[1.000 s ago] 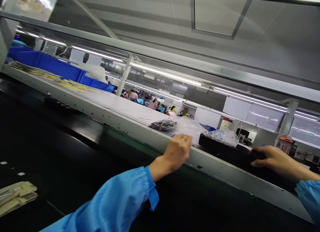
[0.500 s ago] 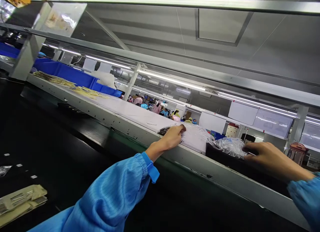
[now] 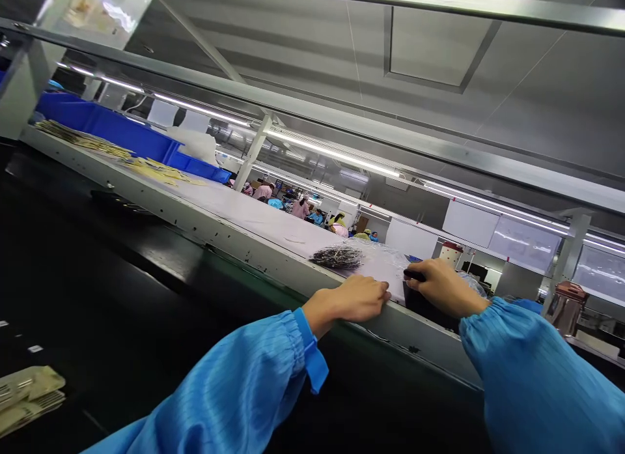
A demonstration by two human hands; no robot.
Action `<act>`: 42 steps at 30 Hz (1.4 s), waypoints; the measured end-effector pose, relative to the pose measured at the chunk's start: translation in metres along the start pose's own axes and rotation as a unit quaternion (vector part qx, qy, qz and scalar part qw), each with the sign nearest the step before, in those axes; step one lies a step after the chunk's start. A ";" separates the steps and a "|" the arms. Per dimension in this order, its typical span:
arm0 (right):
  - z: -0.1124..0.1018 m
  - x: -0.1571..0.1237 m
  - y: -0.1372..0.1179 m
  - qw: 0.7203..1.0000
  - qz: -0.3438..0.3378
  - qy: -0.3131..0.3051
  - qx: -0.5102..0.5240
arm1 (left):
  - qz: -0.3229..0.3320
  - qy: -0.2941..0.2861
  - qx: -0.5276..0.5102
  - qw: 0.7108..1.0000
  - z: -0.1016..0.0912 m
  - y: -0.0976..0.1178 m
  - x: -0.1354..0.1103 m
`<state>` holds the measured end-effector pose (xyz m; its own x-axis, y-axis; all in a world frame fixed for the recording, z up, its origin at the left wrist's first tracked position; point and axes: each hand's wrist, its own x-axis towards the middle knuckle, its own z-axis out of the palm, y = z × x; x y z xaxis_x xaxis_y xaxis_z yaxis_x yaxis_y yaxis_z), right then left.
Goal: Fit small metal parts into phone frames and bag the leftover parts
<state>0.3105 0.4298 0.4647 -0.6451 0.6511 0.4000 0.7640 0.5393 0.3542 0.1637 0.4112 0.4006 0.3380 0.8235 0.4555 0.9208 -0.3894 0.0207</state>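
Observation:
Both blue sleeves reach toward a pale shelf (image 3: 273, 227). My left hand (image 3: 352, 297) is closed at the shelf's front edge; whatever its curled fingers may hold is hidden. Just behind it lies a bundle of thin, dark, wire-like pieces (image 3: 336, 256) on the shelf surface. To the right, my right hand (image 3: 443, 286) is closed on a small black object (image 3: 414, 275), whose kind I cannot make out. Crumpled clear plastic film (image 3: 385, 251) spreads behind the two hands. A black bin-like shape (image 3: 426, 308) sits beneath my right hand, partly covered by it.
Blue bins (image 3: 112, 131) and stacked yellowish flat pieces (image 3: 161, 171) stand along the shelf's left. Below is a dark work surface (image 3: 112, 297), with a beige bundle (image 3: 29, 395) at lower left. A metal rail (image 3: 312, 112) crosses above. Several people work far back.
My left hand has moved right and down, away from the dark bundle, which shows fully. My right hand has moved left, from the crumpled plastic to near my left hand. The view has shifted slightly.

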 end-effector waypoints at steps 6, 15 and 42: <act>-0.011 -0.022 0.019 0.999 0.016 0.046 0.012 | 0.038 0.010 -0.037 0.999 0.005 0.011 0.011; -0.014 -0.058 0.054 0.993 0.016 0.113 0.038 | 0.036 0.041 -0.056 0.997 0.006 0.007 0.007; -0.016 -0.088 0.064 0.998 0.046 0.041 0.025 | 0.057 0.024 -0.086 0.994 0.003 0.001 0.000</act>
<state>0.4157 0.3990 0.4656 -0.5692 0.6540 0.4982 0.8188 0.5059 0.2713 0.1649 0.4121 0.3977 0.4253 0.7512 0.5049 0.8287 -0.5474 0.1165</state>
